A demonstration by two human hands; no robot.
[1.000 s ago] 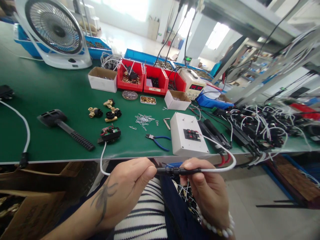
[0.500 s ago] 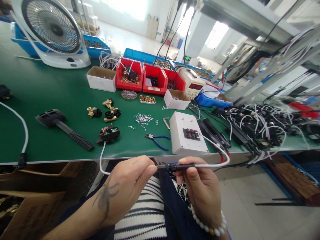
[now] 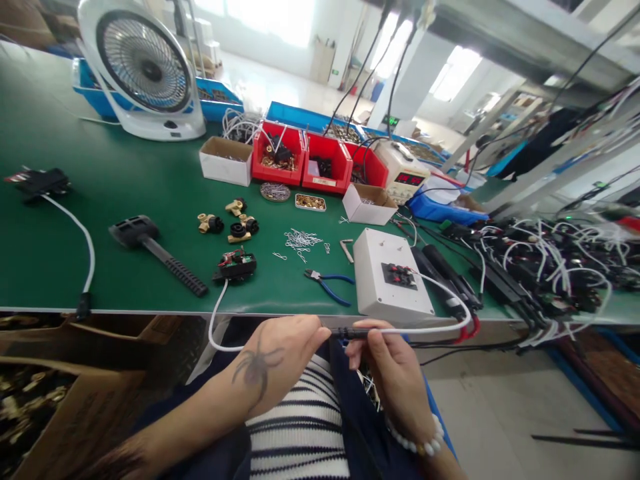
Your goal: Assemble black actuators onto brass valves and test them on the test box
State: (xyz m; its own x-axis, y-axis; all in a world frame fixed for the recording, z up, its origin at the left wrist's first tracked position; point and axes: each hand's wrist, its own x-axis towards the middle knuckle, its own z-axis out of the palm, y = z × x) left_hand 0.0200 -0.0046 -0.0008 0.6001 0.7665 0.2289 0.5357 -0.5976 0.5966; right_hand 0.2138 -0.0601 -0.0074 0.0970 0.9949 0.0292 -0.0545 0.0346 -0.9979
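Note:
My left hand (image 3: 280, 353) and my right hand (image 3: 387, 363) are both closed on a black inline connector (image 3: 350, 331) just below the table's front edge. Each hand pinches one end of it. A white cable (image 3: 216, 320) runs from my left hand up to a small black circuit module (image 3: 235, 265) on the green table (image 3: 125, 193). Another white cable (image 3: 440, 327) loops from my right hand up to the white box (image 3: 391, 277) with red and black terminals.
Blue-handled pliers (image 3: 327, 283), loose metal clips (image 3: 299, 239), brass fittings (image 3: 229, 223) and a black handled tool (image 3: 160, 252) lie on the table. Red bins (image 3: 303, 157), cardboard boxes, a power supply (image 3: 404, 172) and a fan (image 3: 145, 67) stand behind. Tangled cables (image 3: 545, 263) fill the right.
The view has shifted so the table sits further right. My hands have come closer together on the connector, and less of its black body shows between them.

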